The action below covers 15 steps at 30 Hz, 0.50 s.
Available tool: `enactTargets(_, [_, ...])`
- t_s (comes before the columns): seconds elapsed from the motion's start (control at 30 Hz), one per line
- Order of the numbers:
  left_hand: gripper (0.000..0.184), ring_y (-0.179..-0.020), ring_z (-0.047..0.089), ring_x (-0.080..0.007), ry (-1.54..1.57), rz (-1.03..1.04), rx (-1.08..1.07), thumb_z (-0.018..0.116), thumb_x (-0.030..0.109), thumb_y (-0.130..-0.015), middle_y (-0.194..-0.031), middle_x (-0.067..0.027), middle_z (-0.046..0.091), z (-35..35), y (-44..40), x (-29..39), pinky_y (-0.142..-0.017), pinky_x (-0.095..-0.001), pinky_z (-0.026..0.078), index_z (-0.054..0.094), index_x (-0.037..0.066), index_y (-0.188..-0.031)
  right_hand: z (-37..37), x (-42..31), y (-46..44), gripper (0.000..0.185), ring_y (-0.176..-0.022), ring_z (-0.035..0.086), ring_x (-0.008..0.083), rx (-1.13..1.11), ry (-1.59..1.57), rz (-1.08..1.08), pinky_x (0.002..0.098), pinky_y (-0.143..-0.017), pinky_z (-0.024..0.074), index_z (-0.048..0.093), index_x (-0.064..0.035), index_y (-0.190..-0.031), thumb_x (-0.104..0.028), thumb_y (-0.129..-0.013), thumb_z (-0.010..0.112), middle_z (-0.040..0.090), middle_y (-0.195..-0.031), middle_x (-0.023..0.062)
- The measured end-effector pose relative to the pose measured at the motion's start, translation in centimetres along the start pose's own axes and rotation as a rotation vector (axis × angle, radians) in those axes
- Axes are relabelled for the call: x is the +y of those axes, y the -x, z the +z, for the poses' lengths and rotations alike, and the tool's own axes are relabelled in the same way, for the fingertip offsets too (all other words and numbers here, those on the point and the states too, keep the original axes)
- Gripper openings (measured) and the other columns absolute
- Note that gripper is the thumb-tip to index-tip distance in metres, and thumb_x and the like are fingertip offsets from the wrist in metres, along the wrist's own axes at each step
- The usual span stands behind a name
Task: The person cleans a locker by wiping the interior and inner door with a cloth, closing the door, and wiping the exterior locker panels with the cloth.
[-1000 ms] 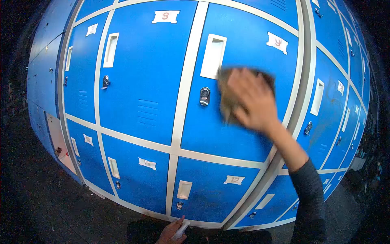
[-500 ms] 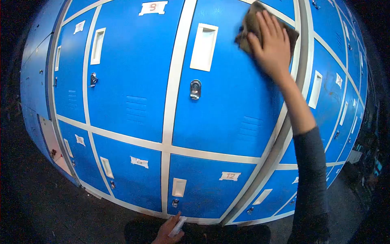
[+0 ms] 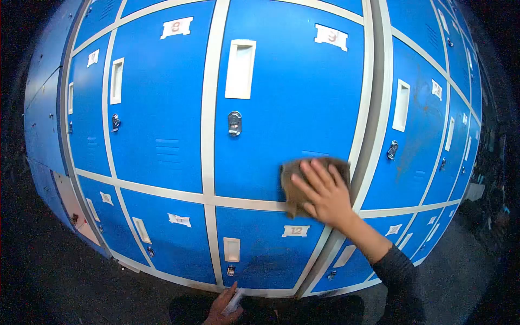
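Note:
My right hand lies with spread fingers on a brown cloth, pressing it flat against the lower right part of the blue locker door numbered 9. The cloth reaches over the white frame bar below that door. At the bottom centre, my left hand has its fingers around a small whitish, translucent object, in front of the foot of the lockers. What that object is cannot be made out.
Door 12 is below, door 8 to the left. More lockers with brownish smears stand to the right. Metal locks and white recessed handles are on the doors. Dark floor shows below.
My right hand and the cloth went up to the door's upper right, then down to its lower right corner. The view has shifted. My left hand still holds the whitish object.

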<state>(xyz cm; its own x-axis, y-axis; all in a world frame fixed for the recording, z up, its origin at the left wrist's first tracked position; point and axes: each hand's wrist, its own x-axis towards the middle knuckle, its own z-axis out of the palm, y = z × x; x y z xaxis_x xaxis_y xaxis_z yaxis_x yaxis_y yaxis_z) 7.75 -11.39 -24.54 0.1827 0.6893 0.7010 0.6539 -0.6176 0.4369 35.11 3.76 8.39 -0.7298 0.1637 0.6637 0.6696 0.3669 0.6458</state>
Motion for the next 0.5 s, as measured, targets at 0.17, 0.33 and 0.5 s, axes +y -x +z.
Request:
enactTargets(0.17, [0.056,-0.117,0.049,-0.0394,0.049,-0.045,-0.079,0.061,0.011,-0.079,-0.133,-0.0208,0.048,-0.9,-1.9,1.6,-0.097,-0.0439,0.040,0.045,0.000,-0.133,-2.7,6.9,-8.9,0.067,-0.139,0.025,0.0253,0.366,0.111,0.279,0.0487,-0.112,0.0162,0.034,-0.0241,-0.143,-0.038,-0.081,0.055,0.026,-0.151,0.0071])
enactTargets(0.33, [0.056,-0.120,0.048,-0.0379,0.069,-0.147,-0.105,0.061,0.010,-0.079,-0.134,-0.0203,0.047,-0.3,-1.2,1.3,-0.097,-0.0438,0.040,0.047,0.003,-0.132,-4.5,16.8,-17.6,0.058,-0.133,0.034,0.0289,0.694,0.263,0.302,0.0500,-0.108,0.0241,0.040,-0.0216,-0.140,-0.042,-0.087,0.051,0.037,-0.144,0.0086])
enactTargets(0.5, [0.056,-0.122,0.046,-0.0375,0.010,-0.071,-0.105,0.063,0.016,-0.080,-0.133,-0.0213,0.047,-0.3,-2.3,1.4,-0.098,-0.0451,0.039,0.048,0.004,-0.132,-7.5,18.3,-21.3,0.062,-0.135,0.028,0.0330,0.559,0.290,0.493,0.0447,-0.112,0.0183,0.035,-0.0082,-0.140,-0.042,-0.089,0.043,0.036,-0.142,0.0190])
